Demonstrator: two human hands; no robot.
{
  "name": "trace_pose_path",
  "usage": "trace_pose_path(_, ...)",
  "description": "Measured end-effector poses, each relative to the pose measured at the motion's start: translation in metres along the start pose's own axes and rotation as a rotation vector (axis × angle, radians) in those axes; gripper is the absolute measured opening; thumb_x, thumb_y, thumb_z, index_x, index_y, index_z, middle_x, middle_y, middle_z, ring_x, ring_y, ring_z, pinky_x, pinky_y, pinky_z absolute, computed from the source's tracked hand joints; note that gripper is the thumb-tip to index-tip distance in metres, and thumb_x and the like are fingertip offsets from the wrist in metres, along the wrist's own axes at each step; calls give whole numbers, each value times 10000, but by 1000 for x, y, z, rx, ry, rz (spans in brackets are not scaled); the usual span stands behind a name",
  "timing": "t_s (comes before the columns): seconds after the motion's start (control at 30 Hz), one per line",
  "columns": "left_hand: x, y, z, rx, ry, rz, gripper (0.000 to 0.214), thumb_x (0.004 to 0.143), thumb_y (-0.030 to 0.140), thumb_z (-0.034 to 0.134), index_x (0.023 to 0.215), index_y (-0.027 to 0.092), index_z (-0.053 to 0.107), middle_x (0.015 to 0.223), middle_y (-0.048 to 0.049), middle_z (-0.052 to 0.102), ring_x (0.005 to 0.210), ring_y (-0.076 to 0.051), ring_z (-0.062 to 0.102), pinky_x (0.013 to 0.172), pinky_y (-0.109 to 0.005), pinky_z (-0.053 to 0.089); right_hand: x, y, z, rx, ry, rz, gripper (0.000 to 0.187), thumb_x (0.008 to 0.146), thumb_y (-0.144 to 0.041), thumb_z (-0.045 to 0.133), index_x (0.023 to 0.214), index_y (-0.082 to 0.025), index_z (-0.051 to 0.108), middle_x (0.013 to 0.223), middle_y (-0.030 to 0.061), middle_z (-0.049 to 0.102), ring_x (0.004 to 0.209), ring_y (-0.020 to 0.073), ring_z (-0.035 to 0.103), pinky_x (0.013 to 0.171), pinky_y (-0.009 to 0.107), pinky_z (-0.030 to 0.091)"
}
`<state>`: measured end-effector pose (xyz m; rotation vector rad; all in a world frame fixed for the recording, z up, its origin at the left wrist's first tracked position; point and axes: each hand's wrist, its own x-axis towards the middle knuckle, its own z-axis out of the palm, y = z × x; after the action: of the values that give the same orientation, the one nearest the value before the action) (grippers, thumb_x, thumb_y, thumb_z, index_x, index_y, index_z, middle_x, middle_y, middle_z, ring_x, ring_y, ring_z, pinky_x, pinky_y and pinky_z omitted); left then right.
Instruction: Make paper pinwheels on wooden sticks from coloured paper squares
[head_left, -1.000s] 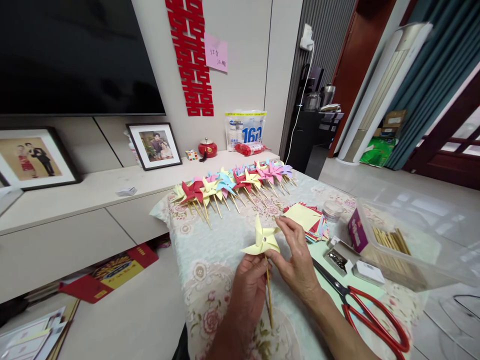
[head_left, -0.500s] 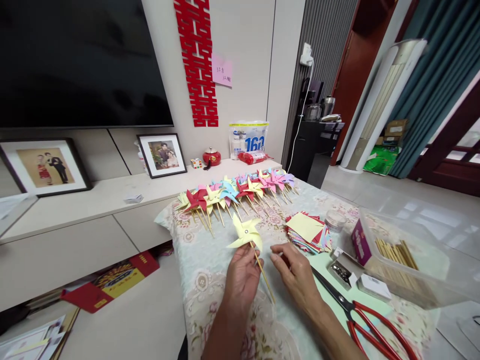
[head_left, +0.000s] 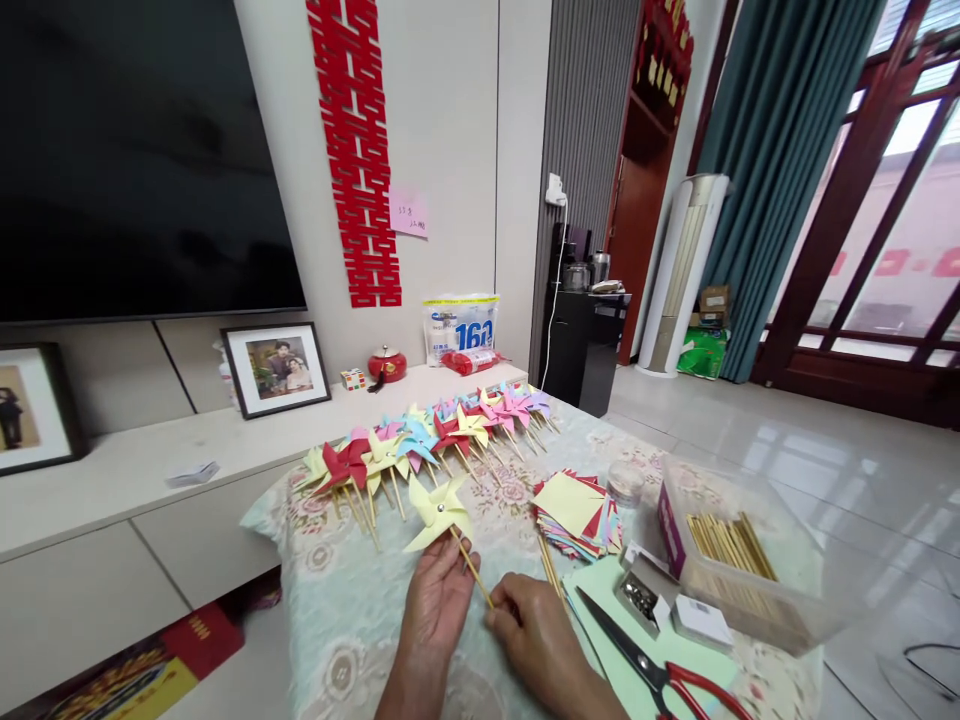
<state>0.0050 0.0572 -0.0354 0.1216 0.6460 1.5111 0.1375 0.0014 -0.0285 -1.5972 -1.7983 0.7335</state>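
Note:
A pale yellow paper pinwheel on a thin wooden stick is held over the table, its round pin facing up. My left hand holds the stick just under the pinwheel head, palm up. Lower down the same stick, my right hand is closed around its bottom end. Behind my hands lie rows of finished pinwheels in red, yellow, blue, pink and purple. To the right sits a stack of coloured paper squares, with a couple of loose sticks beside my right hand.
Right of my hands, black scissors with red handles rest on green paper. Near them are an open box of small metal pins, a white box, a clear tub of sticks and a round clear container.
My right hand has moved in and closed on the stick's lower end; before, it hovered apart on the right. The head view has tilted up and turned right.

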Motion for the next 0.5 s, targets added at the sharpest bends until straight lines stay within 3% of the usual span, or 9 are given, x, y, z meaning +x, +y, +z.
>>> trace_pose_path(0.5, 1, -8, -3, 69, -108, 24, 311, 624, -42, 785, 879, 116, 704, 795, -25, 716, 621, -106, 654, 575, -205, 510, 4, 7, 6, -47, -38, 2, 131, 821, -115, 582, 712, -177, 618, 715, 27, 677, 685, 168, 594, 624, 232, 337)
